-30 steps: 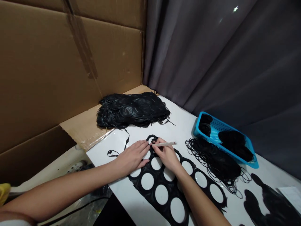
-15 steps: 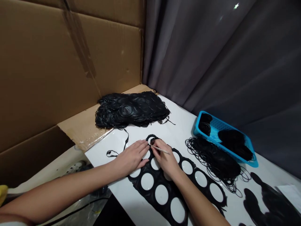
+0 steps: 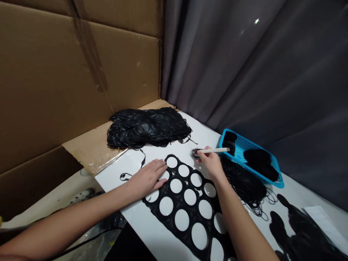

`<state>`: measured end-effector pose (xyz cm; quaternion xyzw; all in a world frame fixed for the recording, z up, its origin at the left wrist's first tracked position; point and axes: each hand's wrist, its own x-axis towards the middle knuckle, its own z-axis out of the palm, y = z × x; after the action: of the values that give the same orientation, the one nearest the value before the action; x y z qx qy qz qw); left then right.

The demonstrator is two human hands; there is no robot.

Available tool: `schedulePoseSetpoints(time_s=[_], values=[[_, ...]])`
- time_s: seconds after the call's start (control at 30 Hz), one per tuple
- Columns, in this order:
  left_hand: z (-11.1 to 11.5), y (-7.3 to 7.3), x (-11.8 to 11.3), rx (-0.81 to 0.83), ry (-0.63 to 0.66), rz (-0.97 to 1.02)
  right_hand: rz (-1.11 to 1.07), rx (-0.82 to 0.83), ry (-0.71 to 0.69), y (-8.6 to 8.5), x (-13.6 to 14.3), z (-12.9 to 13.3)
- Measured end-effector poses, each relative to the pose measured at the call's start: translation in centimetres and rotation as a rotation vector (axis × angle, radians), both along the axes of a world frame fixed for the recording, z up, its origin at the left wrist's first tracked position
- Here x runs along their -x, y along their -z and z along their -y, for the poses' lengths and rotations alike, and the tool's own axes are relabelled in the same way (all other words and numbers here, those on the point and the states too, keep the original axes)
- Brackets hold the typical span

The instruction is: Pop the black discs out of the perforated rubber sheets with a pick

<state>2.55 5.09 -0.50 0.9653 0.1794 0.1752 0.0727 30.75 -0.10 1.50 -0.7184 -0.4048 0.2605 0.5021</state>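
Note:
My left hand (image 3: 148, 177) lies flat with its fingers stretched on the upper left edge of a black sheet (image 3: 174, 197), which has rows of round holes showing white. My right hand (image 3: 210, 161) is raised beyond the sheet's far edge, its fingers closed on a slim pale stick (image 3: 217, 150). The stick points to the right, towards the basket. At these fingertips is a small dark stringy tuft (image 3: 195, 153); whether it belongs to the stick cannot be made out.
A thick stack of black sheets (image 3: 148, 127) lies at the back by the cardboard wall (image 3: 127, 65). To the right stand a blue basket (image 3: 278, 184) with black pieces, a heap of thin black rings (image 3: 246, 181), flat black pieces (image 3: 299, 232) and white paper (image 3: 326, 224).
My right hand has moved from the sheet's top corner to the right, off the sheet, with the pale stick. My left hand has stayed on the sheet. The view has shifted slightly.

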Motion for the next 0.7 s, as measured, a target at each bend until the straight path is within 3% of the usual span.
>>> schedulePoseSetpoints(time_s=[0.13,0.2,0.27,0.33,0.5,0.7], values=[[1.2,-2.1,1.5,0.077,-0.088,0.02,-0.361,0.036,-0.194,0.7,4.1,0.8],[2.5,-2.3,2.1,0.089,-0.082,0.013,-0.603,0.055,-0.279,0.8,6.3,1.4],[3.8,-1.9,2.6,0.079,-0.072,0.02,-0.702,0.088,-0.346,0.7,8.1,2.1],[4.6,-1.2,2.8,0.057,-0.075,0.036,-0.608,0.111,-0.418,0.6,9.5,3.0],[4.8,-0.2,3.2,0.007,-0.07,0.072,-0.012,0.048,-0.524,0.6,11.2,4.6],[4.7,-0.1,3.2,-0.041,-0.056,0.052,0.166,-0.059,-0.529,1.4,11.8,4.7]])
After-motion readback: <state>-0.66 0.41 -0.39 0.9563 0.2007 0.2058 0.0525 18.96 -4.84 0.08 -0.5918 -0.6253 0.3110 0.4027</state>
